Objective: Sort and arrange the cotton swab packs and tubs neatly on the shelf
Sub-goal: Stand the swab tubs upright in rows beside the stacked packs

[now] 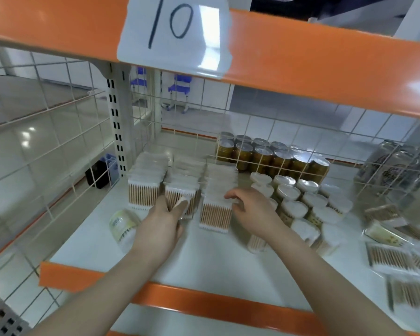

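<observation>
Where the head camera looks down between two orange-edged boards, the white shelf (204, 260) carries three rows of flat cotton swab packs standing upright side by side at its back left. The left hand (163, 224) reaches to the front of the middle row (182, 190), its grip closed on the front pack there, thumb on the pack's face and fingers at its left side. The right hand (250, 212) lies at the right side of the right row (218, 197), fingers loosely curled against the front packs; whether that grip actually clasps a pack cannot be told. The left row (146, 183) stands untouched just beside the left hand. A single round tub (125, 226) lies tipped on its side left of the left forearm, near the shelf's front edge. Right of the right hand stands a cluster of upright tubs (306, 204) with white lids, packed close together. Behind them, past a low wire divider, sit dark cans (274, 156) with silver tops. At the far right, loose swab packs (393, 258) lie flat and scattered, blurred. A paper label (175, 32) marked 10 hangs on the upper orange board.
</observation>
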Demonstrator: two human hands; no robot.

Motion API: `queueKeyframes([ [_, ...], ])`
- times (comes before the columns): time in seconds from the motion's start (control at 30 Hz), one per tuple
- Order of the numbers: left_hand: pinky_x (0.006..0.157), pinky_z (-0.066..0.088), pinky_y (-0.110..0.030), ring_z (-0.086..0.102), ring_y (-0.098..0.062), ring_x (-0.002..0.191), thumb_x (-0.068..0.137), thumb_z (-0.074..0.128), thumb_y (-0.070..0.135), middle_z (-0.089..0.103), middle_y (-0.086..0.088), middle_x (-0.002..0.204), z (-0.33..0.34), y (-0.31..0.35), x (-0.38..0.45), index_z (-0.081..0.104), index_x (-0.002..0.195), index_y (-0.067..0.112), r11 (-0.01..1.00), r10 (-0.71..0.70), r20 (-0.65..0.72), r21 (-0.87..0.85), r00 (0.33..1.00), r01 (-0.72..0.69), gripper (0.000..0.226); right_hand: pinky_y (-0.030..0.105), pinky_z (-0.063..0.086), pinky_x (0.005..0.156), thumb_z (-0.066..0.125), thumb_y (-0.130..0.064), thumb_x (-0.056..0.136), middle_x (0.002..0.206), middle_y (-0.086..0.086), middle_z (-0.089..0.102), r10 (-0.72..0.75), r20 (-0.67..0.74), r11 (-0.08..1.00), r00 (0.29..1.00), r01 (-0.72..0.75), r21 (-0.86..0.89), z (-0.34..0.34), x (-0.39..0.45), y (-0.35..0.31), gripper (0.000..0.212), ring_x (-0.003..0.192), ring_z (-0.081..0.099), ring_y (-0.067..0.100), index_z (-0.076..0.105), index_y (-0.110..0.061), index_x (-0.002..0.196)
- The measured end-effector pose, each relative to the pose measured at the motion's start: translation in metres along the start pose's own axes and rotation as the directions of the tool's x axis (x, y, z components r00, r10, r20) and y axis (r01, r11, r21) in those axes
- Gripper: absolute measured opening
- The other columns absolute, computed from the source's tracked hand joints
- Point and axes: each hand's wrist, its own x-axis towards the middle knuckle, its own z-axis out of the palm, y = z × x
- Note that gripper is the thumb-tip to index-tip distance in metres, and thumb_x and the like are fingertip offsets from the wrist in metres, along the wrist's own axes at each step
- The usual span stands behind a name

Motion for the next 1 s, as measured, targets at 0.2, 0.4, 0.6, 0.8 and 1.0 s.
queueKeyframes([
  [0.2,0.075,0.046,-0.028,0.056,-0.024,0.097,0.088,0.056,0.029,0.035,-0.007,0.124,0.001,-0.001,0.007,0.05,0.129,0.018,0.996,0.087,0.101,-0.045,0.991,-0.083,0.044,0.023,0.035,0.096,0.048,-0.015,0.093,0.13,-0.002,0.05,-0.008,-0.001,0.998,1.0,0.008,-0.064,0.005,0.01,-0.002,0.03,0.118,0.045,0.013,0.053,-0.022,0.121],
  [0.4,0.097,0.042,-0.032,0.031,-0.022,0.132,0.086,0.047,0.042,0.018,-0.003,0.147,-0.005,-0.005,0.011,0.035,0.141,0.023,0.984,0.154,0.191,0.056,0.969,-0.168,0.06,0.024,0.036,0.098,0.055,-0.016,0.09,0.133,-0.004,0.047,-0.019,0.024,0.993,1.0,0.022,-0.115,0.01,0.018,-0.005,0.036,0.12,0.044,0.012,0.051,-0.023,0.125],
  [0.6,0.075,0.055,-0.036,0.063,-0.029,0.102,0.045,0.075,0.036,0.063,-0.009,0.117,0.003,-0.022,0.015,0.067,0.107,0.015,0.924,0.315,0.143,0.178,0.938,-0.337,0.066,0.031,0.035,0.102,0.06,-0.015,0.086,0.141,-0.003,0.037,-0.018,0.103,0.992,0.995,0.03,-0.122,0.013,0.021,-0.007,0.054,0.128,0.035,0.016,0.04,-0.026,0.134],
  [0.8,0.074,0.05,-0.024,0.066,-0.018,0.086,0.024,0.085,0.052,0.067,0.002,0.09,0.002,-0.032,0.021,0.07,0.086,0.021,0.865,0.399,0.211,0.237,0.892,-0.443,0.071,0.031,0.035,0.1,0.056,-0.014,0.087,0.14,-0.003,0.038,-0.033,0.086,0.983,0.996,0.048,-0.177,0.02,0.022,-0.006,0.052,0.126,0.035,0.017,0.039,-0.027,0.135],
  [1.0,0.061,0.05,-0.02,0.063,-0.014,0.072,0.034,0.083,0.057,0.062,0.007,0.078,0.005,-0.046,0.022,0.067,0.078,0.025,0.853,0.426,0.242,0.211,0.871,-0.476,0.056,0.03,0.037,0.1,0.055,-0.016,0.088,0.138,-0.003,0.039,-0.033,0.091,0.981,0.995,0.05,-0.188,0.022,0.023,-0.008,0.051,0.125,0.036,0.017,0.039,-0.025,0.135],
])
